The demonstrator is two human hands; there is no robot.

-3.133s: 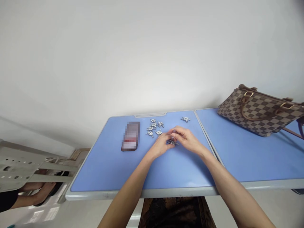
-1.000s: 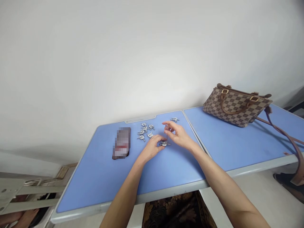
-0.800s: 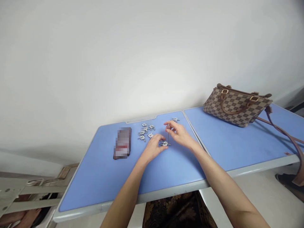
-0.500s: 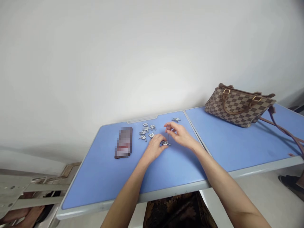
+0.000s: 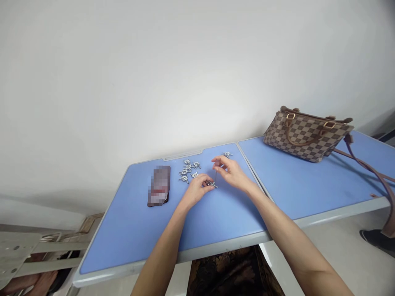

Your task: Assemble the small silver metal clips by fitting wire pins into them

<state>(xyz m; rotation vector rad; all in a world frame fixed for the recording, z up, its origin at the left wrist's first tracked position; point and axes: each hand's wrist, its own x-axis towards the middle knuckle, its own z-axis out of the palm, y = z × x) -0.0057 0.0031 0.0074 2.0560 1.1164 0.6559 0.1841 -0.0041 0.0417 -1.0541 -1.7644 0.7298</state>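
Right hand (image 5: 232, 172) pinches a thin wire (image 5: 215, 177) (nearly upright) above a metal piece (image 5: 212, 185) left hand (image 5: 195, 190) grips.

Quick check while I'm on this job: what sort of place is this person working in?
Probably an ordinary indoor room, perhaps a home or small office, rather than a workshop: two blue tables stand side by side, a checkered handbag sits on one, and a plain white wall rises behind.
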